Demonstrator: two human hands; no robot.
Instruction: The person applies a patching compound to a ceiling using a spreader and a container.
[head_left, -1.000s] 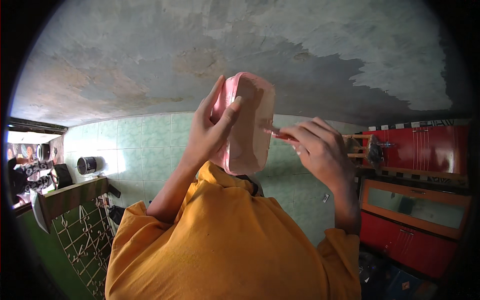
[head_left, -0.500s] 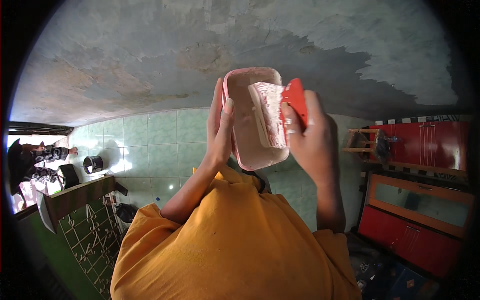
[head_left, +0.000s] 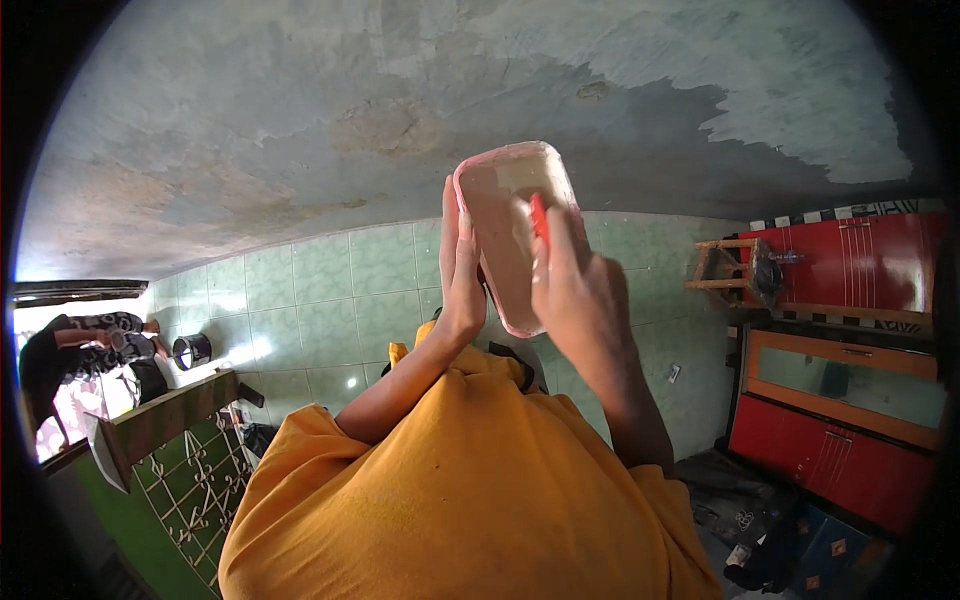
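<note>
A long, pale pink plastic tub (head_left: 497, 225) with rounded corners is held up in front of me, tilted so that its inside shows. My left hand (head_left: 463, 275) grips its left long side, the thumb by the rim and the fingers behind. Over the tub's right side, my right hand (head_left: 578, 275) is closed on a red putty scraper (head_left: 540, 220). Most of the scraper's blade is hidden by the hand and by its angle. Whitish paste smears the tub's far right inner wall, and white specks mark my right fingers.
Ahead rises a grey wall (head_left: 420, 90) with patchy coating, meeting a green tiled floor (head_left: 325, 290). On the right stand red cabinets (head_left: 800, 450) and a wooden stool (head_left: 722, 265). A dark bucket (head_left: 192, 351), a wooden bench-like piece (head_left: 170, 405) and another person (head_left: 85, 345) are at left.
My right hand has moved left and turned, bringing the scraper further over the tub, its coated blade no longer showing broadside. The tub has shifted slightly right and tilted differently.
</note>
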